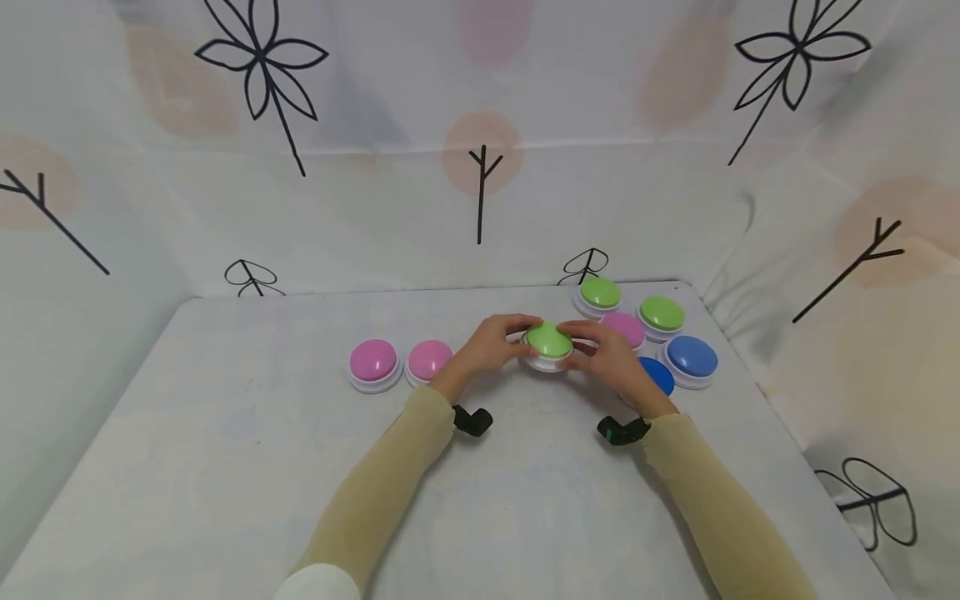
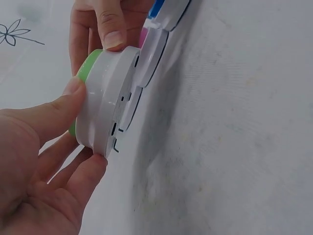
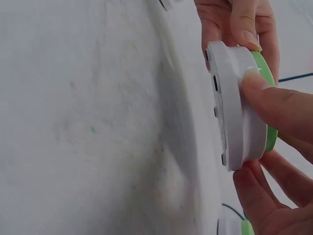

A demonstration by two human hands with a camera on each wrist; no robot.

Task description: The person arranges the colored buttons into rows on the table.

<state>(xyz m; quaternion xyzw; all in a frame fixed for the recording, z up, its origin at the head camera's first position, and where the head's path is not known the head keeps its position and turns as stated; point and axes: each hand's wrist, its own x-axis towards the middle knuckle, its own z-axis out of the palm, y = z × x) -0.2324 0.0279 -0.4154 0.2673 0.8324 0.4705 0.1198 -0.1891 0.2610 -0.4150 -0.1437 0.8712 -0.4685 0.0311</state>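
Both hands hold one green dome push button (image 1: 548, 340) with a white round base between them, over the middle of the table. My left hand (image 1: 491, 343) grips its left side, thumb and fingers curled about the rim. From the opposite side my right hand (image 1: 609, 354) pinches it in the same way. In the left wrist view the white base (image 2: 105, 93) shows side-on, its underside raised off the tabletop. The right wrist view shows small dark slots along the bottom of the base (image 3: 230, 107).
Two pink buttons (image 1: 372, 362) stand left of the hands, one partly behind the left wrist. At the right back sit two green buttons (image 1: 662, 314), a pink button (image 1: 624, 328) and two blue buttons (image 1: 692, 357), some partly hidden by the right hand. Printed cloth walls surround the white table (image 1: 247, 450).
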